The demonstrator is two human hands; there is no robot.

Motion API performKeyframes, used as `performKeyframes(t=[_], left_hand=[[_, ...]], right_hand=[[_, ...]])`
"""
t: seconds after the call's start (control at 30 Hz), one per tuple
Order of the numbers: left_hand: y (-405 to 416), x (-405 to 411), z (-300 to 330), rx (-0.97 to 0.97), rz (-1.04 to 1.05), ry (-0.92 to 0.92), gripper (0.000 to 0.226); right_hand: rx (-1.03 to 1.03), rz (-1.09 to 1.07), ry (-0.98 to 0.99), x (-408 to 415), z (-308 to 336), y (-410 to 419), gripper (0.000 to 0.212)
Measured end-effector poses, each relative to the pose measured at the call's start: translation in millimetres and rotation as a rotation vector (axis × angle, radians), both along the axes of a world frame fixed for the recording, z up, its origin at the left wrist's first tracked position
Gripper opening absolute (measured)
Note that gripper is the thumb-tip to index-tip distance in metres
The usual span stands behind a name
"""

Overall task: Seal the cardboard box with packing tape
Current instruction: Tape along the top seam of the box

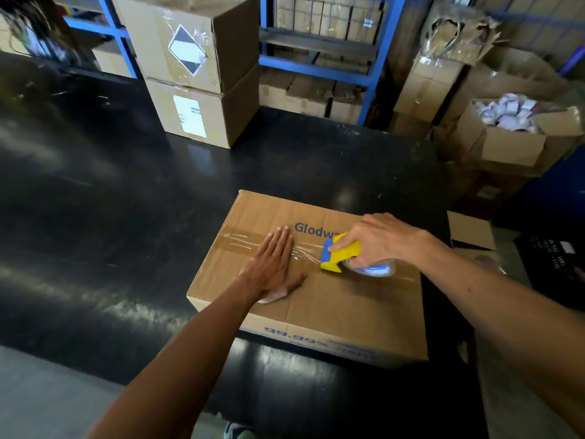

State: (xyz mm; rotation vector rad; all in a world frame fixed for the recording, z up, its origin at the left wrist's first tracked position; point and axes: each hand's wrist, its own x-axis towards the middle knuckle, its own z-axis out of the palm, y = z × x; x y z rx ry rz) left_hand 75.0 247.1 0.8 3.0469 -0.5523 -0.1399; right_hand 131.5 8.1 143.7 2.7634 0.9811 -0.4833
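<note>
A flat brown cardboard box (332, 305) with blue lettering lies on the black table, its top flaps closed. A strip of clear packing tape (240, 240) runs along the centre seam from the box's left edge. My left hand (273, 264) lies flat, fingers together, pressing on the tape at the middle of the box. My right hand (376, 239) grips a yellow and blue tape dispenser (340, 253) with a clear tape roll (373, 269), held against the seam just right of my left hand.
The black table (126, 217) stretches left and back. Two stacked sealed boxes (196, 71) stand at its far edge. Blue shelving (319, 64) holds cartons behind. Open boxes (512, 134) with white items sit at the right, and a dark crate (550, 261) beside the table.
</note>
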Motion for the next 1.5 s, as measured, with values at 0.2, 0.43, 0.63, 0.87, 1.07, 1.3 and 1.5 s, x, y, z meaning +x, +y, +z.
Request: performKeyframes(t=[0.2,0.43,0.63,0.87,1.07,1.3,1.5], left_hand=[[-4,0,9,0.072,-0.006,0.061,0.095],[-105,-10,-2,-0.09,0.02,0.088,0.112],[-119,-14,3,-0.071,0.003,0.018,0.103],[-120,-15,3,-0.025,-0.005,-0.022,0.104],[-118,-15,8,-0.007,-0.038,0.032,0.104],[-173,-23,8,-0.061,-0.057,0.105,0.122],[-206,-29,1,-0.109,-0.007,0.053,0.132]], right_hand=[[0.006,-0.083,0.058,-7,-7,-58,0.049],[0.078,-0.008,0.0,0,-11,-53,0.051],[0.137,-0.046,0.024,-1,-19,-62,0.051],[0.153,0.012,0.014,-6,-10,-72,0.054],[0.068,-0.061,0.103,-14,-1,-142,0.047],[0.076,-0.023,0.028,-14,-1,-141,0.045],[0.115,-0.047,0.049,-12,-10,-152,0.047]])
